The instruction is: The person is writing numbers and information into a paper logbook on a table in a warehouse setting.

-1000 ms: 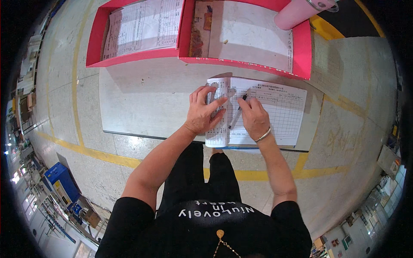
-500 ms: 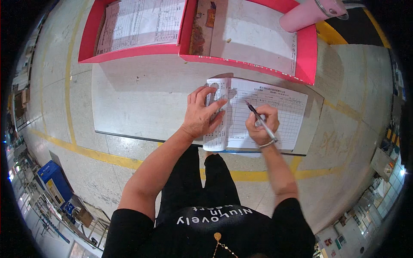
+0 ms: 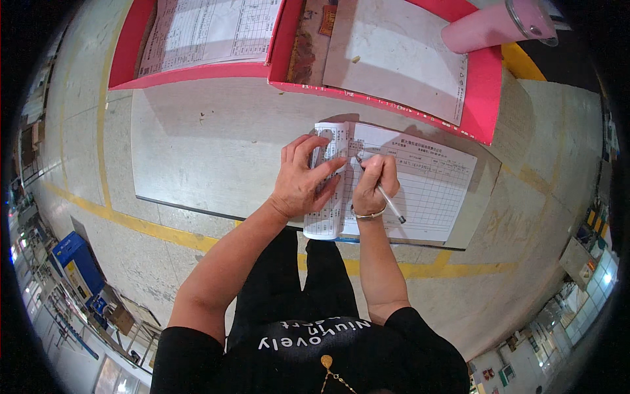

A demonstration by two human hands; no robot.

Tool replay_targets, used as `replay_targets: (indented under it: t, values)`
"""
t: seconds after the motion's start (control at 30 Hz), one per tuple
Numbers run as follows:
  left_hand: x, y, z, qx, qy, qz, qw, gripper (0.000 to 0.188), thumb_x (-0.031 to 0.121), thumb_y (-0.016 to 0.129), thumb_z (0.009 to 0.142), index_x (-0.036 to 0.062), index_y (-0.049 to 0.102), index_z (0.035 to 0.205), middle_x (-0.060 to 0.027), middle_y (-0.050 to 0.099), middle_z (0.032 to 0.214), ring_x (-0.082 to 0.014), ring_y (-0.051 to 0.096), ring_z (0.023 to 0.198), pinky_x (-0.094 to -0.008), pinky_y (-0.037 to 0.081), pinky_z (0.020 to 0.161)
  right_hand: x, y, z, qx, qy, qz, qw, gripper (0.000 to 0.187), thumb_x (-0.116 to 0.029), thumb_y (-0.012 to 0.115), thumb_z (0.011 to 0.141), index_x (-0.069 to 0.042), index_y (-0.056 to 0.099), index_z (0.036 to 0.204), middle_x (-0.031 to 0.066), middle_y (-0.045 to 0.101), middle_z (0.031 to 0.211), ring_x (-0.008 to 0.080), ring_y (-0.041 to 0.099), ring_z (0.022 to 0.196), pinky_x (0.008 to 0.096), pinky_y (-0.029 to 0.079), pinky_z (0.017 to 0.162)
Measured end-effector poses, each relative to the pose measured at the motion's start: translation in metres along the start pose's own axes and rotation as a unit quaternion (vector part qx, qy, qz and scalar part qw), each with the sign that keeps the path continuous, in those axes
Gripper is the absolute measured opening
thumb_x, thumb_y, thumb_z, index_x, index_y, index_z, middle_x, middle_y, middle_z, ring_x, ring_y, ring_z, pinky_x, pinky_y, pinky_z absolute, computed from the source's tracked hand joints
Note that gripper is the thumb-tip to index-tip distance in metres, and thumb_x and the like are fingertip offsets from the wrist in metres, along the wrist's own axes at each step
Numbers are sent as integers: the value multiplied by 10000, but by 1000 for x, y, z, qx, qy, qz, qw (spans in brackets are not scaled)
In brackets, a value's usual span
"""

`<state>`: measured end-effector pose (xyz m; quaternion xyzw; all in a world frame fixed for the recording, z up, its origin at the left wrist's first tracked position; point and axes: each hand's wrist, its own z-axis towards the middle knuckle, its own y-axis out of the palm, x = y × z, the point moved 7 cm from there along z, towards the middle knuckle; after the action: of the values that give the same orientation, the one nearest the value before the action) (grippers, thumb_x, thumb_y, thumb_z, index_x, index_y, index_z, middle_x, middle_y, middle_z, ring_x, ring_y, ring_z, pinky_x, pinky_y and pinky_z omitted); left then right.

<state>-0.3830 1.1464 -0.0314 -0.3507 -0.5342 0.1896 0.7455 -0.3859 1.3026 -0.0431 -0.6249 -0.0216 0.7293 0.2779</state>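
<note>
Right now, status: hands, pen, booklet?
Left hand spread on booklet, at folded-over pages. Right hand gripping pen, tip at open page. Red boxes beyond, apart from both hands.

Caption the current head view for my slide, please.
Left grip on the curled pages, right grip holding a pen over the open form.

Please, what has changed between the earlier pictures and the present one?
The right hand has taken up the pen, which lay on the open booklet, and since brought it leftward; its tip is now near the page's upper left. The left hand stays spread on the booklet's curled left pages.
</note>
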Motion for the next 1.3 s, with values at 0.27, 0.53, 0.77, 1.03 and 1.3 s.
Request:
replay_targets:
  t: [0.27,0.53,0.77,1.03,1.3]
  values:
    - [-3,2,0,2,-9,-2,1000,513,86,749,639,208,650,1127,-161,450,1276,-380,398,1223,-484,341,1001,-7,2,-3,4,-80,-41,996,234,-122,582,924,-58,512,710,72,512,543,184,501,433,311,407,439]
    - [-3,0,-1,17,-8,-19,1000,476,97,743,650,196,659,1107,-174,448,1292,-375,401,1224,-486,339,1004,-10,10,-2,-27,-97,-69,992,260,-136,544,961,-53,472,726,85,557,577,162,509,455,298,396,445]
    - [-4,1,-1,5,-12,-13,1000,466,108,748,654,188,663,1105,-175,463,1280,-375,420,1207,-489,343,1000,-2,11,-3,-11,-75,-85,993,284,-132,581,921,-56,463,673,99,450,528,243,472,438,363,363,431]
    - [-4,0,0,3,-11,-9,1000,466,156,746,679,209,639,1129,-145,464,1273,-370,424,1213,-486,369,989,-5,13,0,-11,-75,-89,993,330,-147,561,936,-57,448,640,103,436,525,236,453,430,361,353,431]
    - [-4,0,0,11,-18,-27,999,468,113,755,652,198,663,1102,-155,468,1288,-369,424,1215,-498,345,1000,-6,14,-1,-22,-81,-97,992,319,-137,562,940,-50,441,657,111,437,523,237,464,432,357,363,434]
